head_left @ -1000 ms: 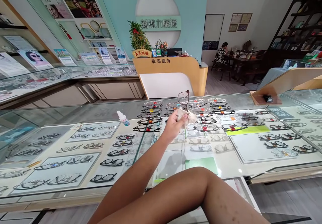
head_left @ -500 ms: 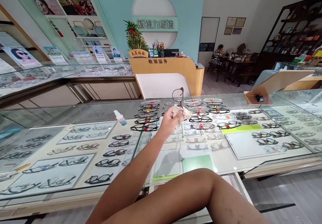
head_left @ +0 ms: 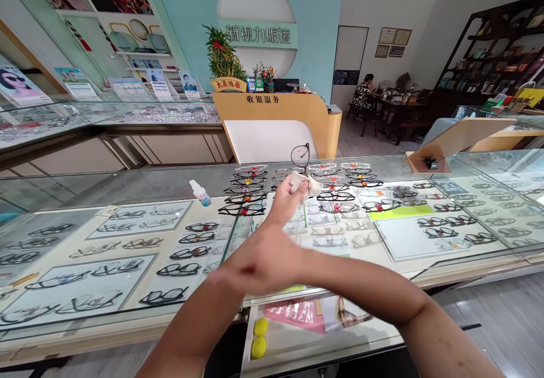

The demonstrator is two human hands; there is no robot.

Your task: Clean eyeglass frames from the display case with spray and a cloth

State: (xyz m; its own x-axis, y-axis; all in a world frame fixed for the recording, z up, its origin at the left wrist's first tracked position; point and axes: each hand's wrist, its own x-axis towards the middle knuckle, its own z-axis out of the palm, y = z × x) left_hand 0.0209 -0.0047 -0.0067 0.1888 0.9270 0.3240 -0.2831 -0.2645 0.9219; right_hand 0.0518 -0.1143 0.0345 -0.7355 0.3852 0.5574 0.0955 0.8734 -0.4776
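Note:
My left hand (head_left: 283, 199) is closed around a pale cloth (head_left: 306, 187) and a pair of dark-rimmed glasses (head_left: 301, 156), which stand upright above the glass counter. One lens shows over the cloth; the rest is covered. My right hand (head_left: 266, 262) crosses over my left forearm, touching or very near it, blurred by motion, its fingers too smeared to read. Rows of glasses (head_left: 335, 195) lie around and behind my left hand. A small white spray bottle (head_left: 200, 193) stands to the left on the counter.
Below the glass counter (head_left: 140, 181) an open drawer (head_left: 314, 341) holds two yellow round things (head_left: 259, 345) and a pink packet (head_left: 297, 314). A wooden stand (head_left: 459, 140) is at the right. Behind are a cash desk (head_left: 272, 106) and a seated person (head_left: 363, 96).
My right hand has come into view over my left forearm, and its arm has shifted, uncovering the drawer. My left hand still holds the cloth and glasses. The view has shifted slightly.

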